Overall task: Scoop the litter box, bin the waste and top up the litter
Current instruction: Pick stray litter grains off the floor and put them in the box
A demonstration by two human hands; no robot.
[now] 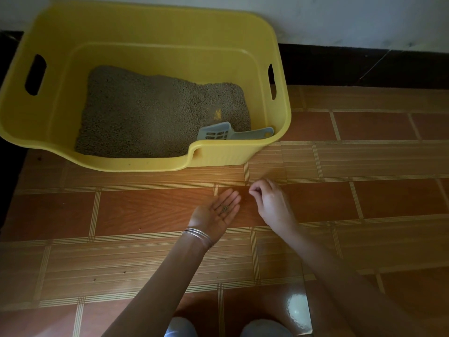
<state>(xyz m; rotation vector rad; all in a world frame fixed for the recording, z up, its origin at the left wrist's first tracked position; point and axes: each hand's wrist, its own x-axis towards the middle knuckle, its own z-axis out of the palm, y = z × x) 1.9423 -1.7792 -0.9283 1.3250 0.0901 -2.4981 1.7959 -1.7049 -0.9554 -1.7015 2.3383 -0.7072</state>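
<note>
- The litter box point(60, 69) is a deep tub of smooth yellow plastic with rounded corners, and it stands on the floor against the wall. It has an oval handle hole in each short side, and its near rim dips low on the left part.
- The litter point(150, 113) is made of fine grey-brown grains. It covers most of the bottom in an uneven layer, and a strip of bare yellow shows along the far side.
- A scoop point(218, 133) of pale grey-blue plastic, with slots in its blade, lies on the litter in the near right corner of the box. Its handle points to the right wall.
- The left hand point(218, 215) lies flat and palm up just above the floor, in front of the box. Its fingers are straight and together, and a few loose grains point(225, 208) rest on them.
- Thin metal bangles point(198, 234) circle the left wrist.
- The right hand point(269, 203) is just beside the left one, with its fingers curled and its fingertips drawn together. Whether they pinch a grain is too small to tell.
- The floor point(145, 210) is glossy, with an orange-brown wood-grain pattern crossed by pale striped bands.
</note>
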